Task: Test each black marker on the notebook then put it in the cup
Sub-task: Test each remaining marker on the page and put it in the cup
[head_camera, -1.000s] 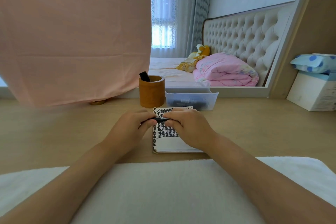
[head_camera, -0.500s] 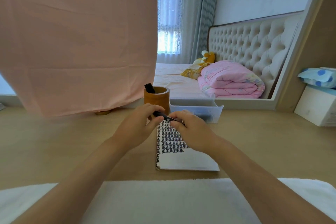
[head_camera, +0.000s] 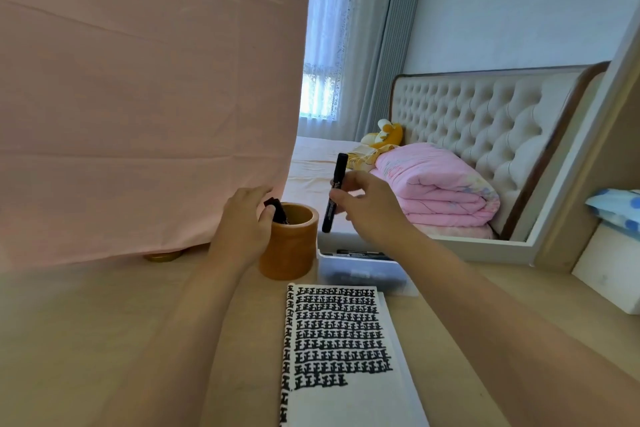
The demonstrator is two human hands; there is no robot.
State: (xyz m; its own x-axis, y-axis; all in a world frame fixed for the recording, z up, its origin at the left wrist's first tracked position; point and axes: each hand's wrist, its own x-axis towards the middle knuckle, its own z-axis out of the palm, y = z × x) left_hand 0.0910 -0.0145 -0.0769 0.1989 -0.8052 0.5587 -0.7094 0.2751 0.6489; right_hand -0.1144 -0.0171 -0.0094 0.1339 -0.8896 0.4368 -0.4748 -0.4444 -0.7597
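A brown wooden cup [head_camera: 294, 246] stands on the desk with one black marker [head_camera: 278, 213] sticking out of it. My left hand [head_camera: 242, 225] wraps around the cup's left side. My right hand [head_camera: 367, 208] holds another black marker [head_camera: 334, 192] nearly upright, just right of the cup and above its rim. The open notebook [head_camera: 346, 357] lies in front of the cup, its page filled with rows of black marks.
A clear plastic box [head_camera: 360, 272] holding several black markers sits right of the cup. A pink cloth [head_camera: 138, 97] hangs at the back left. A mirror [head_camera: 450, 114] shows a bed. White boxes [head_camera: 609, 270] stand at the far right.
Both hands left the notebook and rose toward the cup. The left hand now grips the cup. The right hand has lifted the marker upright beside it.
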